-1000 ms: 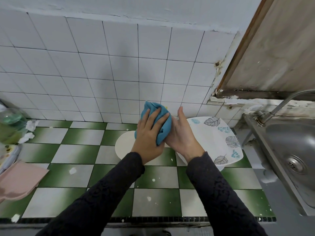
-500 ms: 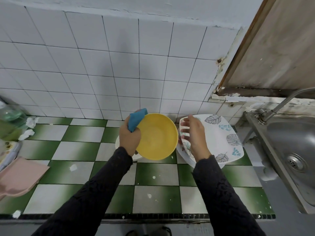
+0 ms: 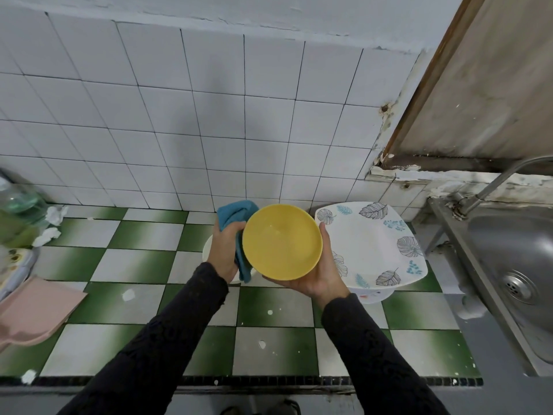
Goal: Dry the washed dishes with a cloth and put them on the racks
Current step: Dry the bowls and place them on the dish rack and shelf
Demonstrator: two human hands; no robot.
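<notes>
A yellow bowl (image 3: 282, 242) is held above the counter, its inside turned toward me. My right hand (image 3: 320, 274) cups it from below and the right, fingers curled round its rim. My left hand (image 3: 224, 250) grips a blue cloth (image 3: 238, 218) against the bowl's left edge. Behind the bowl, a white leaf-patterned plate (image 3: 374, 244) lies on the counter to the right. A white dish (image 3: 208, 250) shows partly under my left hand.
The counter has green and white checked tiles (image 3: 143, 259). A steel sink (image 3: 514, 265) with a tap (image 3: 493, 184) is at the right. A pink tray (image 3: 33, 310) and a green bottle (image 3: 18, 211) sit at the left edge. White tiled wall behind.
The cloth came off the bowl, uncovering it. The bowl passed from my left hand to my right, which now cups it from below; my left hand keeps only the cloth.
</notes>
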